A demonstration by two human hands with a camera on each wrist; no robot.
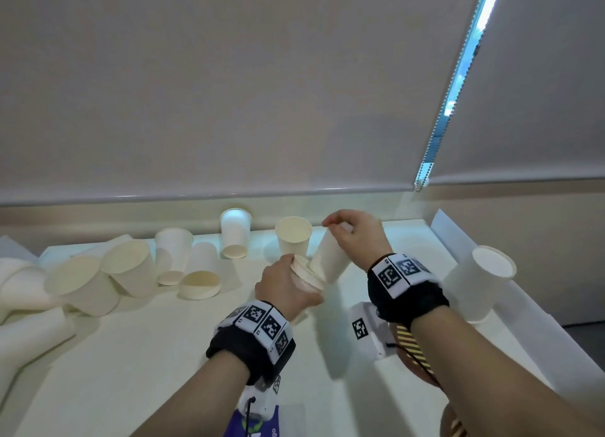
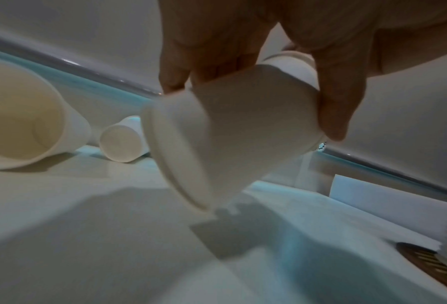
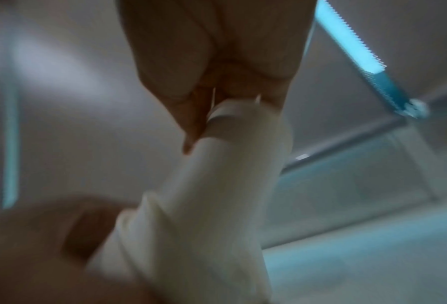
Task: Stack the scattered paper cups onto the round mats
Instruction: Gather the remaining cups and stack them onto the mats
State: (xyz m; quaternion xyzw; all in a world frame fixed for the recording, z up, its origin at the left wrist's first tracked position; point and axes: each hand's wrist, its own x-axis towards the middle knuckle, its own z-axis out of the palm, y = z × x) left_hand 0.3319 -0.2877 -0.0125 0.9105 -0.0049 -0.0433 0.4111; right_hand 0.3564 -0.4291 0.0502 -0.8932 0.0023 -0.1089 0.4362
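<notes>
Cups (image 1: 131, 266) lie scattered left of both hands' held cups (image 1: 329, 256).

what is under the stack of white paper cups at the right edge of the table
The stack of white paper cups hides its own footing; nothing beneath it shows. A striped round woven mat peeks out nearer, mostly covered by the right hand and forearm.

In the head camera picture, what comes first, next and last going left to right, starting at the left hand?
left hand → tilted cup → right hand → tall stack of cups
</notes>
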